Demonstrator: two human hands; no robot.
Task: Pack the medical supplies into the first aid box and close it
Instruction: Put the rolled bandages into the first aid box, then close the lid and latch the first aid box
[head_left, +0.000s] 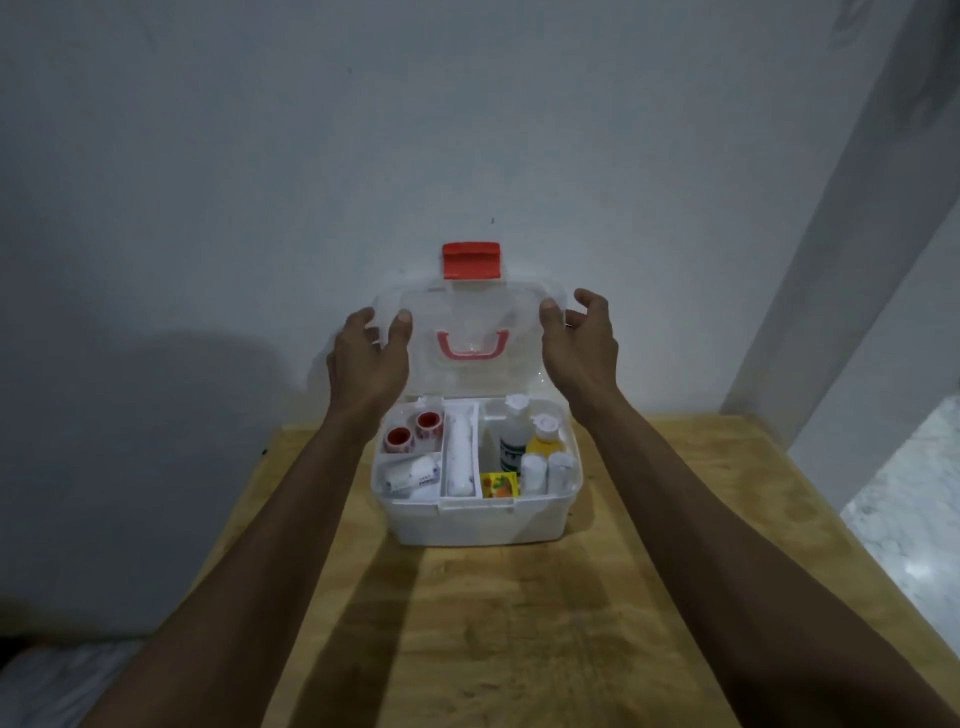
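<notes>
A white first aid box (470, 526) stands open on a wooden table (519, 634). Its clear lid (470, 306) is upright against the wall, with a red latch (471, 260) on top and a pink handle (470, 347). Inside lie two red-cored tape rolls (413, 434), a long white roll (460, 457), a wrapped bandage (410, 475), a white bottle (514, 441), a yellow bottle (543, 441), a yellow packet (498, 486) and small white rolls (548, 470). My left hand (371, 358) pinches the lid's left edge. My right hand (579, 343) has its thumb on the lid's right edge, fingers spread beyond it.
The box sits near the table's far edge, close to a pale wall (260, 182). A wall corner (841, 312) rises at the right, with light tiled floor (914, 519) below it. The table's left edge drops off into shadow.
</notes>
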